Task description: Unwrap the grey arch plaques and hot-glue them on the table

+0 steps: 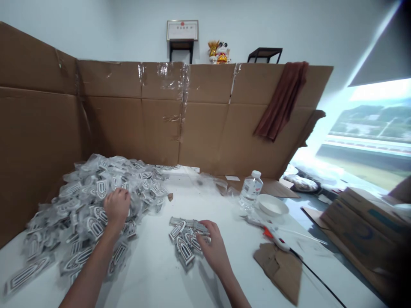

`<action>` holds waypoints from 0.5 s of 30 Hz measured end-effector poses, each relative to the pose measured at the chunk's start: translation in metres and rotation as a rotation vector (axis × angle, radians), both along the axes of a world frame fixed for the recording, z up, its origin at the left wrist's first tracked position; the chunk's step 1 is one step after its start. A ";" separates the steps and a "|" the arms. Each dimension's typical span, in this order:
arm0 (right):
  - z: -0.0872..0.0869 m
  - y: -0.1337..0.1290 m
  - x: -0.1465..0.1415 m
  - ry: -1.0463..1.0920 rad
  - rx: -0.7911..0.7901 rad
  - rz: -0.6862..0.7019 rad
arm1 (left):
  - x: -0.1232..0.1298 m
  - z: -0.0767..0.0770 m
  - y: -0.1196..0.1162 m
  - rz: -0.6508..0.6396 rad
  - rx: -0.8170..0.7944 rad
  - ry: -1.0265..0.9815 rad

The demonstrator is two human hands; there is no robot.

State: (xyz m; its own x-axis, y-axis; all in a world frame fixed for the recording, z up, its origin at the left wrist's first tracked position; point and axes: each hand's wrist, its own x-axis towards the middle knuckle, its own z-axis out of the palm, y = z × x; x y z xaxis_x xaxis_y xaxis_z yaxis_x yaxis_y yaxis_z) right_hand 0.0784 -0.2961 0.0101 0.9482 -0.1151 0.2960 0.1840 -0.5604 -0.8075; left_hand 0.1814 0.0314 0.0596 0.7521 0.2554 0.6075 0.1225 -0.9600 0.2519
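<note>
Left hand (117, 208) curling over heap of clear-bagged grey-and-white arch-shaped pieces (86, 210) on white tabletop (150, 273), cannot tell if gripping; right hand (213, 244) resting parted fingers against small cluster of same pieces (185, 250)

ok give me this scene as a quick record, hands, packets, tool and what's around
left hand: at the large pile of packets, grip unclear
right hand: at the small cluster of packets, grip unclear
packet look: clear wrapping, grey-and-white arched pieces
surface: white table
tool: corded tool with an orange trigger, by torn cardboard
drink: clear bottle, upright, near a white bowl
behind: cardboard wall, reddish-brown cloth over its top edge
</note>
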 end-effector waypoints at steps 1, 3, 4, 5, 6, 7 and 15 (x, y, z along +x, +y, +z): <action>-0.001 -0.003 -0.002 0.008 0.011 -0.007 | 0.000 0.004 0.000 -0.002 -0.043 -0.015; 0.000 -0.005 -0.003 0.019 0.045 -0.028 | -0.005 0.014 -0.006 -0.012 -0.192 -0.070; 0.001 -0.003 -0.002 0.029 0.077 -0.040 | -0.010 0.020 -0.011 -0.051 -0.290 -0.096; 0.003 0.000 -0.001 0.051 0.128 -0.043 | -0.015 0.025 -0.018 -0.116 -0.416 -0.118; 0.005 0.006 0.000 0.090 0.196 -0.031 | -0.021 0.029 -0.027 -0.224 -0.567 -0.139; 0.008 0.013 0.002 0.146 0.290 -0.003 | -0.027 0.033 -0.038 -0.345 -0.716 -0.150; 0.014 0.054 -0.002 0.500 1.049 0.342 | -0.066 -0.001 -0.123 -0.872 -1.314 0.341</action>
